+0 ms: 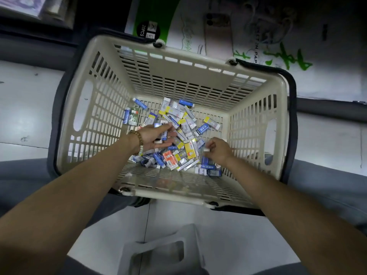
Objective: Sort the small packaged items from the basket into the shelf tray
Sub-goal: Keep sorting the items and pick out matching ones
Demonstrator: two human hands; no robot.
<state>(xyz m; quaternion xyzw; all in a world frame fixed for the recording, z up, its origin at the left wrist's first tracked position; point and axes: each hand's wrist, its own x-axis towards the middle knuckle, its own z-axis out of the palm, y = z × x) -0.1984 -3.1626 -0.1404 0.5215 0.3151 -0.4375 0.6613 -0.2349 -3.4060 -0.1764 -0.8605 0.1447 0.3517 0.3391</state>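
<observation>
Basket: the pale slotted basket (83,108) stands on the floor in front of the person, both arms reaching into it.
Packs: the small packs (184,124) lie loose in a heap on the basket floor. The heap is thickest from the centre down to 6 o'clock, and a few strays lie at 10 o'clock.
Left hand: the left hand (156,136), at 9 o'clock of the heap, has its fingers curled round a few packs. A white end and a blue one show in the palm.
Right hand: the right hand (217,149), at 4 o'clock, pinches a single white pack (207,150) between thumb and fingertips.
Shelf tray: not in view, so the packs likely have to be lifted out and carried to it.
Risk, spill: the left hand's load is loose and mixed, so adding another pack or tilting the palm on the way up could drop some back into the heap.
Risk, slip: the right hand's pinch is light and the wrappers look glossy, so the white pack could squirt free.
Risk, mix-up: kinds gathered together in one fist may land in the wrong section of the tray.
Risk, snag: a wrist or the bracelet (137,139) could catch the rim on the way out and shake the packs loose.
</observation>
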